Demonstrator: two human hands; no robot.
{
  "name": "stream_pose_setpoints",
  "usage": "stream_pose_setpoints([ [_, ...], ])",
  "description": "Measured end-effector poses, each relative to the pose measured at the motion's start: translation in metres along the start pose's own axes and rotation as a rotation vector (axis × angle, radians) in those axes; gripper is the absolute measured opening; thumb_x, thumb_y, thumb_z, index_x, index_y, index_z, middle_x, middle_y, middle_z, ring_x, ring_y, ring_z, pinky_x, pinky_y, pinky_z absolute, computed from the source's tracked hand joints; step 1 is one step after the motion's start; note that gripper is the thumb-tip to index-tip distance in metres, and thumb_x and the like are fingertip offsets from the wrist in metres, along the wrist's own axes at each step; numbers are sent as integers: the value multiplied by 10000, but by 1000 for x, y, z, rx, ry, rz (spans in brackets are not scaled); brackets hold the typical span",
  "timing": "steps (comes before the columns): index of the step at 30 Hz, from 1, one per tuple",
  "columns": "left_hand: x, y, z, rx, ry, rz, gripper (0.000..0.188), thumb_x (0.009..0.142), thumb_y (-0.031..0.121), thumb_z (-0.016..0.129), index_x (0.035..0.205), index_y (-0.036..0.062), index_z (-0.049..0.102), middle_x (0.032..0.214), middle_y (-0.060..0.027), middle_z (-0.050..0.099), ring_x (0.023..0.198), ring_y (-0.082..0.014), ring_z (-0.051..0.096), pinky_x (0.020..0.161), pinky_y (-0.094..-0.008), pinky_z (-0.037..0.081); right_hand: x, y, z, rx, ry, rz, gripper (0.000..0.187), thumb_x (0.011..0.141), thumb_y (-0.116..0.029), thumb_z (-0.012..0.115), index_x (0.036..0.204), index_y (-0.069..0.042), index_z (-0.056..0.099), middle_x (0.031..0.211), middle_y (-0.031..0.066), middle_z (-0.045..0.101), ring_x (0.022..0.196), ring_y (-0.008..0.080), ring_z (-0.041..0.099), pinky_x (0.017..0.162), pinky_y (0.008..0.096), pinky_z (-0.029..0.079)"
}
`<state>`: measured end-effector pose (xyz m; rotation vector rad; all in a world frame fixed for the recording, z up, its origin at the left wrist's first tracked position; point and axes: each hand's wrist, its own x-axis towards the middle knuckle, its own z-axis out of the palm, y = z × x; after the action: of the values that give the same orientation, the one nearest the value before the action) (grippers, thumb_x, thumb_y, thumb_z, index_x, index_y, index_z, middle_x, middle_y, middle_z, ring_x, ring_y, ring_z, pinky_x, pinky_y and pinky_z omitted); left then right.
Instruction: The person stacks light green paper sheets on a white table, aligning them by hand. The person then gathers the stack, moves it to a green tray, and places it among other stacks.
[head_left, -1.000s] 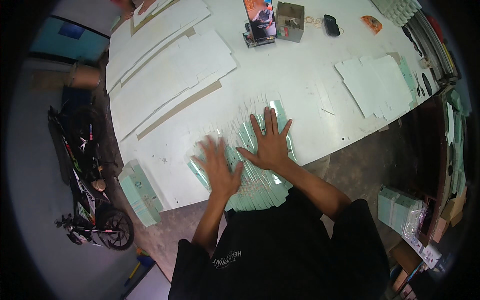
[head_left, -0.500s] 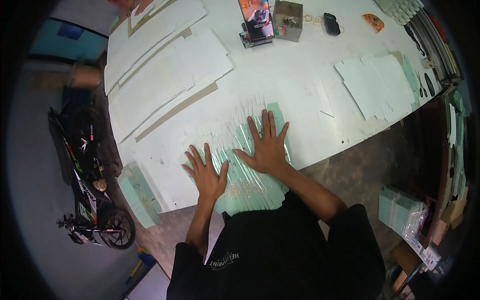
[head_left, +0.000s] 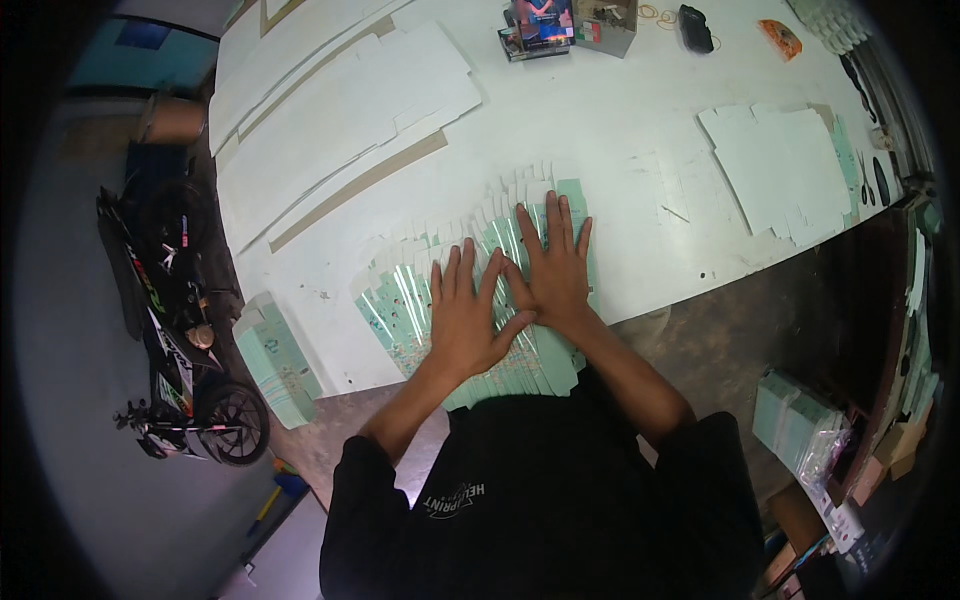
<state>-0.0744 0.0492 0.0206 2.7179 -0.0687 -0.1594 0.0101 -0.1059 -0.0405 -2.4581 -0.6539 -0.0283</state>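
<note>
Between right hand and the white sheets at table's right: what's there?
Head view: from the right hand, green fanned pieces, then white tabletop with a thin dark sliver, object or mark unclear.

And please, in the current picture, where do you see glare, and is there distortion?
Head view: white glare streaks on the fanned green cartons, around the left hand; head view: the left edge of the white table bends, and the picture's corners are black.

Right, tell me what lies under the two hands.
Fanned-out, overlapping green printed pieces lie under the left hand and right hand. The patches of their surface directly beneath are covered and cannot be seen.
</note>
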Motion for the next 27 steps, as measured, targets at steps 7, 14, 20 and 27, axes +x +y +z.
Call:
stream_pose_setpoints([
  [7, 83, 11, -19, -178, 12, 637, 922, 843, 503, 816, 1561, 39, 472, 1617, -223, 436, 1517, -448, 387, 1262, -674, 174, 13, -2, -10, -60, -15, 48, 764, 909, -333, 712, 1567, -32, 464, 1614, 332, 374, 1529, 495, 337, 1218, 639, 295],
  [14, 115, 4, 20, -473, -85, 771, 782, 908, 518, 745, 1491, 34, 552, 1528, -234, 529, 1479, -395, 452, 1271, -561, 286, -3, 10, 1, 251, 228, 73, 707, 866, -253, 733, 1499, -15, 527, 1552, 306, 466, 1461, 471, 440, 1157, 573, 404],
  [20, 107, -7, 23, -440, -93, 653, 800, 906, 494, 743, 1511, 20, 523, 1520, -272, 520, 1428, -415, 502, 1220, -540, 362, -20, 22, 1, 368, 270, 23, 628, 820, -156, 747, 1407, 4, 595, 1470, 271, 564, 1371, 442, 549, 1073, 501, 511],
  [27, 106, -7, 15, -299, -159, 536, 683, 951, 479, 692, 1452, 28, 578, 1436, -263, 592, 1398, -403, 530, 1239, -524, 331, -23, 5, -55, 263, -150, -25, 502, 819, -75, 790, 1285, 30, 634, 1393, 252, 611, 1341, 456, 573, 1125, 542, 481],
])
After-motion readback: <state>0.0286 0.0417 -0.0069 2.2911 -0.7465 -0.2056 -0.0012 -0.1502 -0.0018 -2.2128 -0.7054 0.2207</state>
